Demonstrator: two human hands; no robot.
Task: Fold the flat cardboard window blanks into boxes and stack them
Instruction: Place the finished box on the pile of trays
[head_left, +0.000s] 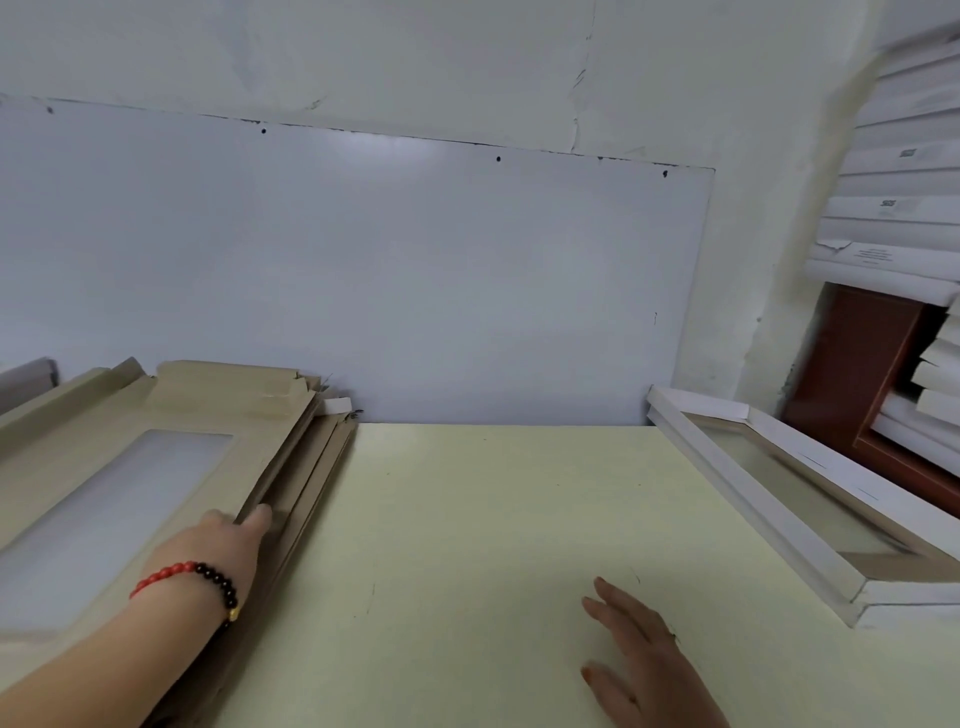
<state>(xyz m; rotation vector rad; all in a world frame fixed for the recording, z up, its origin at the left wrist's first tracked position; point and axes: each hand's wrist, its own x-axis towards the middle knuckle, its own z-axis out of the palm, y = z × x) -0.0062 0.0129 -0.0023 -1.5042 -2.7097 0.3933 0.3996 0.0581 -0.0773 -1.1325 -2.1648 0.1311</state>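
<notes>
Left hand (218, 545) grips the edge of the stack of flat tan cardboard window blanks (171, 447) on the pale yellow tabletop (467, 519), left side. Right hand (644, 649) hovers, fingers spread, holding nothing.

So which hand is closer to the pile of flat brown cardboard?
The left hand. Its fingers touch the right edge of the pile of flat brown cardboard. The right hand is apart from it, open over the yellow table, nearer the folded white box.

Packing workroom — stacked boxes (904, 218), flat blanks (171, 415)
</notes>
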